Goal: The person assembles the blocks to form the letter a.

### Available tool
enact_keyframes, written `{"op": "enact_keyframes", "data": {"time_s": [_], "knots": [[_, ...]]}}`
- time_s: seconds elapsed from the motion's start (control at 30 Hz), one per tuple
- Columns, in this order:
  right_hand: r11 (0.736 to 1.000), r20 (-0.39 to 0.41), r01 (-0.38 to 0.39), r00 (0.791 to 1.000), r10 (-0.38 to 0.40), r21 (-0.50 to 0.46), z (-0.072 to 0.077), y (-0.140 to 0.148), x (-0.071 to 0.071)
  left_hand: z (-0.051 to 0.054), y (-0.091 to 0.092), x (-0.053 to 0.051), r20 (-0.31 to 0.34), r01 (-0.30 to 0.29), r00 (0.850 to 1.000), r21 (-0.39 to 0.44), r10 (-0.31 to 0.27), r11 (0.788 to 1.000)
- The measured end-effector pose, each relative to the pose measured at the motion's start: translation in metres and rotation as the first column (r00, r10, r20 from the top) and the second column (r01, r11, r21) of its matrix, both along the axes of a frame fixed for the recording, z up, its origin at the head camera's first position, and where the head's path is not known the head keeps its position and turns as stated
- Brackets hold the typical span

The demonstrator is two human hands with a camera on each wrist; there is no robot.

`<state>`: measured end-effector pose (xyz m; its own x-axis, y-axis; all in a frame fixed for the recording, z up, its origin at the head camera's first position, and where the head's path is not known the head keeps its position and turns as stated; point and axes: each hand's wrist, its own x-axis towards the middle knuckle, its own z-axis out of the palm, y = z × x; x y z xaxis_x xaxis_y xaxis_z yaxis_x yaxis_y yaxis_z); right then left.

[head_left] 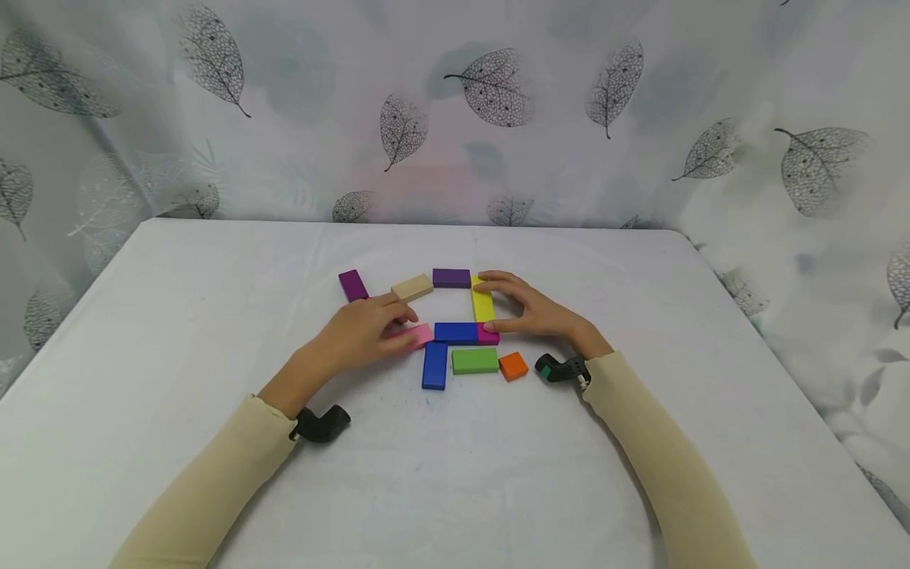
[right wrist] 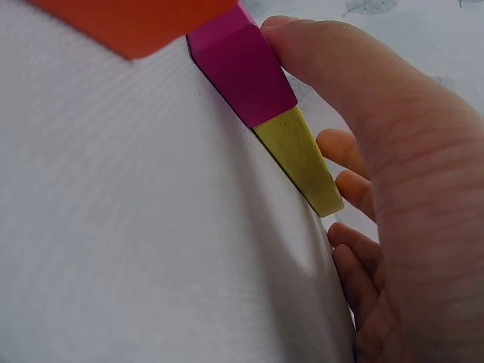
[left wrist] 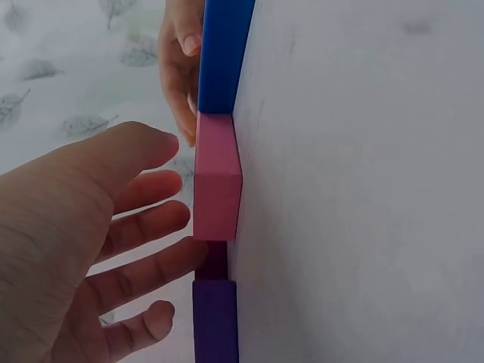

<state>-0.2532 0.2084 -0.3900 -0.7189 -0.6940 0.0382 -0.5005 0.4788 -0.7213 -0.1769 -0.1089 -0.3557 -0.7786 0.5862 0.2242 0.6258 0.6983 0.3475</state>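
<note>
In the head view my left hand (head_left: 361, 336) lies over the left end of the blocks, its thumb by a pink block (head_left: 419, 334). The left wrist view shows those fingers spread and loosely bent, one fingertip at a dark magenta block (left wrist: 213, 261) beyond the pink one. My right hand (head_left: 536, 312) reaches over a yellow block (head_left: 483, 304), fingertips near its far end. Its thumb touches a small magenta block (head_left: 489, 337), which adjoins the yellow one. A long blue block (head_left: 456, 333) joins the pink and magenta blocks.
Nearer lie an upright blue block (head_left: 434, 366), a green block (head_left: 475, 361) and an orange block (head_left: 513, 366). Farther back are a dark purple block (head_left: 451, 278), a beige block (head_left: 412, 288) and a plum block (head_left: 353, 285). All lie on a white-covered table (head_left: 455, 482).
</note>
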Motion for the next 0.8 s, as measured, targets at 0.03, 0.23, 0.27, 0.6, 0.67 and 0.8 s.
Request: {"op": "enact_keyframes", "data": {"time_s": [0.03,0.23,0.27,0.6,0.67,0.8], "knots": [[1.0,0.001,-0.001,1.0,0.001,-0.002,0.0,0.0,0.0,0.0,-0.001,-0.001,-0.005,0.0,1.0,0.009,0.0,1.0],[1.0,0.008,0.0,1.0,0.0,-0.008,0.001,-0.001,0.0,-0.001,-0.004,-0.005,-0.048,-0.026,0.998,0.013,0.026,1.0],[1.0,0.01,0.0,1.0,0.0,-0.009,0.001,-0.001,0.0,-0.001,-0.005,-0.005,-0.055,-0.034,0.998,0.011,0.035,0.999],[1.0,0.019,0.0,1.0,0.001,-0.016,0.0,0.0,0.0,-0.002,-0.009,-0.006,-0.072,-0.153,0.986,0.002,0.153,0.988],[1.0,0.021,0.003,1.0,-0.002,-0.011,0.0,0.0,0.0,-0.003,-0.01,-0.007,-0.057,-0.166,0.985,-0.009,0.166,0.986],[1.0,0.021,0.007,1.0,-0.007,-0.003,0.0,0.0,0.0,-0.005,-0.013,-0.009,-0.041,-0.18,0.983,-0.034,0.178,0.983]]}}
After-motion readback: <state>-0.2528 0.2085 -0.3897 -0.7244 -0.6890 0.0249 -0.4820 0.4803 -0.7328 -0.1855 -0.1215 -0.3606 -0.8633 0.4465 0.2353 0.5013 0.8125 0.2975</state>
